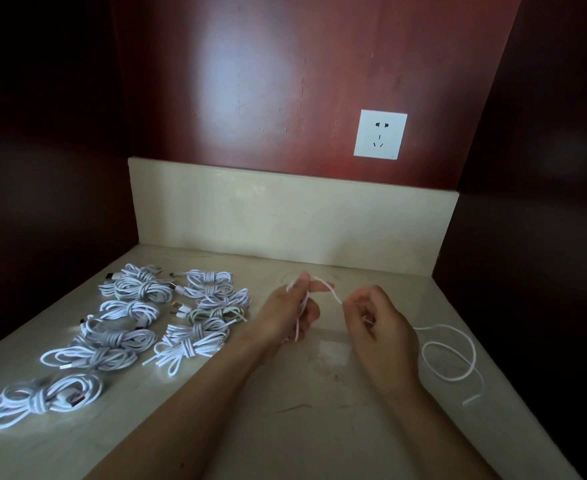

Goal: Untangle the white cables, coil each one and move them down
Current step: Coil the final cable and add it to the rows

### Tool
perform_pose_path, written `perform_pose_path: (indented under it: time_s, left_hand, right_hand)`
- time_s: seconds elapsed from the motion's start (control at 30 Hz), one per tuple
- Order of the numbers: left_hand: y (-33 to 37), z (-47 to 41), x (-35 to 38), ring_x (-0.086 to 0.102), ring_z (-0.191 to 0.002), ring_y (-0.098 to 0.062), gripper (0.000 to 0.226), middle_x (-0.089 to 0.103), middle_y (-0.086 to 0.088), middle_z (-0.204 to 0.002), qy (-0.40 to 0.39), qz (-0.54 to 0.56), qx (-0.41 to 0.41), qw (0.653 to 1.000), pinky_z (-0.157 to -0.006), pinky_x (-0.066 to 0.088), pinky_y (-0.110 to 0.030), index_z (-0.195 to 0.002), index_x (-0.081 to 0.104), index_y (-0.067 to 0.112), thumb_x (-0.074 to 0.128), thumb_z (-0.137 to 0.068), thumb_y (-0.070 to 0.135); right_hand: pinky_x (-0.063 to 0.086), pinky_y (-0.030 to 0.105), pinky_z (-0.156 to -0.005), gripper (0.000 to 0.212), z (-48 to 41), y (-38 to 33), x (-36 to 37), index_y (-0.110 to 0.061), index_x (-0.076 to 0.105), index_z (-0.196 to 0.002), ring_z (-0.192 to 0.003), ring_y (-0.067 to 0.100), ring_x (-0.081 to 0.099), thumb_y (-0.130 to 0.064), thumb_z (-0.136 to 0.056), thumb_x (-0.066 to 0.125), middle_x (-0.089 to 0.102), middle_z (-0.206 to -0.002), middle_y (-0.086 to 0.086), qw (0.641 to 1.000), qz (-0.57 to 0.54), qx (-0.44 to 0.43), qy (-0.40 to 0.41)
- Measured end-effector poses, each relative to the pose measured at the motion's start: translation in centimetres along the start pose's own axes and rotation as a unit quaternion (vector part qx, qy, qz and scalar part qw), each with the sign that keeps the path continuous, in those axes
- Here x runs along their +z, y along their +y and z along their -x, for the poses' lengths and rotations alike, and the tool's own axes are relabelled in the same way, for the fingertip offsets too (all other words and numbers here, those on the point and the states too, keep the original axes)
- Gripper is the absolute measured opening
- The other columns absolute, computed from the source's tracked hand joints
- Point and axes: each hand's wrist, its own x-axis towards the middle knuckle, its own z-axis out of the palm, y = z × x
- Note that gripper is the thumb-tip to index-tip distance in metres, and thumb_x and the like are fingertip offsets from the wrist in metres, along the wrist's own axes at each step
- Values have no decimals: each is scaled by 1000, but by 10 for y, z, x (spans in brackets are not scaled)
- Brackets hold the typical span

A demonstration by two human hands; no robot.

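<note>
Thin white cable in loose loops

no text, labels or numbers legible anywhere, white square plastic wall socket shows only plug slots (no readable marking)

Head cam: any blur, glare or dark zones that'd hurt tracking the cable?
Head view: light pools on the counter and red back panel, side walls near black; coiled cables at left glare white, the nearest bundle smeared; left hand, right hand and the loose cable they hold are slightly soft; wide-angle lens splays the panel edges outward.
</note>
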Motion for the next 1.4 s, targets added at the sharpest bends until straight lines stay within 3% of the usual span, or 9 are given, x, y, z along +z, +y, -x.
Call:
perform_pose_path:
  time_s: [0.3, 0.43, 0.57, 0.73, 0.9, 1.1, 1.2, 1.3, 1.4]
  left_hand:
    - [9, -5, -2, 62, -69, -15, 48, 64, -2, -70, 51, 264, -34, 963, -66, 53, -26, -92, 62, 9, 28, -105, 41]
    - [12, -4, -2, 42, -40, -9, 44, 38, 5, -48, 26, 372, -44, 927, -42, 39, -17, -73, 43, 16, 29, -103, 45]
    - [10, -7, -15, 21, -31, -2, 43, 23, 10, -44, 50, 378, -34, 924, -32, 13, -16, -69, 36, 21, 33, -101, 49]
    - [14, -5, -32, 14, -33, -5, 52, 17, 9, -46, 112, 386, -31, 915, -36, 6, -20, -59, 33, 24, 42, -93, 62]
    - [7, -5, -23, 14, -36, -6, 43, 20, 10, -48, 178, 143, -4, 974, -36, 12, -15, -67, 30, 25, 42, -98, 53]
    - [-1, 0, -1, 28, -44, -13, 67, 32, -4, -55, 1, -40, -4, 999, -45, 22, -27, -48, 35, 22, 22, -94, 70]
    - [0, 8, 3, 27, -44, -11, 75, 31, -3, -54, -134, -63, -66, 987, -43, 21, -24, -68, 44, 10, 4, -93, 69]
    - [-2, 10, 3, 23, -49, -11, 79, 34, 2, -59, -215, -81, -104, 968, -45, 17, -24, -86, 50, 14, 10, -86, 82]
    - [2, 12, -1, 20, -47, -7, 65, 30, 2, -61, -281, -45, -132, 950, -44, 16, -20, -71, 43, 19, 27, -81, 82]
  right_hand:
    - [43, 24, -55, 9, 4, -2, 10, -33, 64, -80, -55, -1, 52, -40, -81, 59, 58, -65, -26, 995, 2, -68, -77]
    - [50, 27, -61, 20, 4, -2, 12, -34, 64, -81, -60, 0, 59, -52, -80, 54, 66, -69, -20, 989, -23, -52, -135]
    - [45, 26, -62, 33, 7, -2, 11, -27, 63, -83, -65, 6, 58, -57, -80, 51, 62, -67, -13, 978, 49, -80, -186]
    - [41, 30, -59, 40, 8, -2, 8, -19, 57, -74, -62, 14, 51, -55, -84, 44, 53, -62, -3, 967, 100, -134, -192]
    - [39, 30, -57, 22, 11, -21, 7, -28, 57, -86, -64, 13, 55, -43, -93, 43, 63, -72, -6, 940, 135, -255, -183]
    - [49, 34, -60, 23, 11, -27, 6, -32, 59, -93, -71, 12, 61, -43, -98, 40, 66, -83, -11, 953, 87, -245, -153]
    - [44, 22, -59, 18, 7, -18, 0, -32, 57, -85, -63, 0, 55, -49, -87, 57, 58, -73, -20, 984, 45, -157, -67]
    - [40, 20, -58, 16, 3, -10, 1, -31, 56, -81, -65, 0, 55, -43, -80, 66, 57, -71, -19, 994, -6, -98, -38]
    - [46, 25, -66, 7, 1, -12, 8, -28, 59, -87, -78, 7, 59, -32, -88, 54, 59, -82, -14, 985, -128, -88, -69]
